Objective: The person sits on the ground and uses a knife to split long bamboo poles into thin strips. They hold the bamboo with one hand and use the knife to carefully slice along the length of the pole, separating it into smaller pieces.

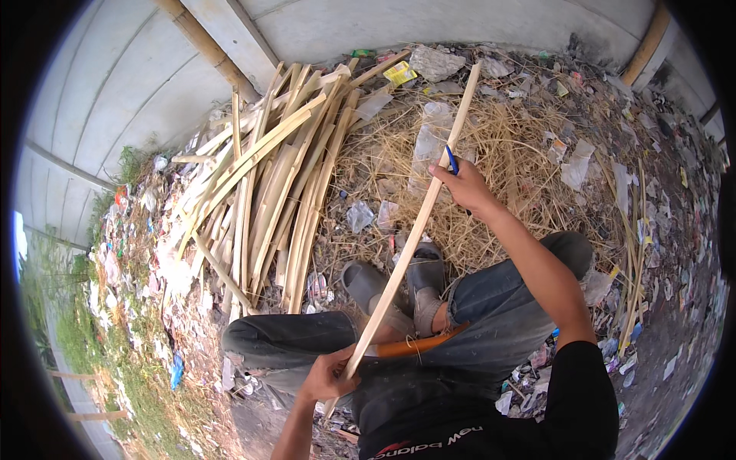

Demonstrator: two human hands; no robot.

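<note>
A long, pale bamboo strip [420, 222] slants across my lap, its far end over the straw and its near end by my left hip. My left hand [331, 376] is closed round its lower part. Farther up, my right hand [466, 188] is closed at the strip, with a slim blue pen-like thing [452, 159] between its fingers; its exact kind is unclear. Across my lap, under the strip, lies a curved orange-brown piece [418, 347] with thin string tied round it.
A heap of split bamboo strips [284, 184] lies front left, close to my knee. Straw-like shavings [506, 153] and plastic scraps cover the ground ahead. A grey wall [437, 23] with bamboo posts [211, 46] stands behind. My feet wear grey sandals [364, 280].
</note>
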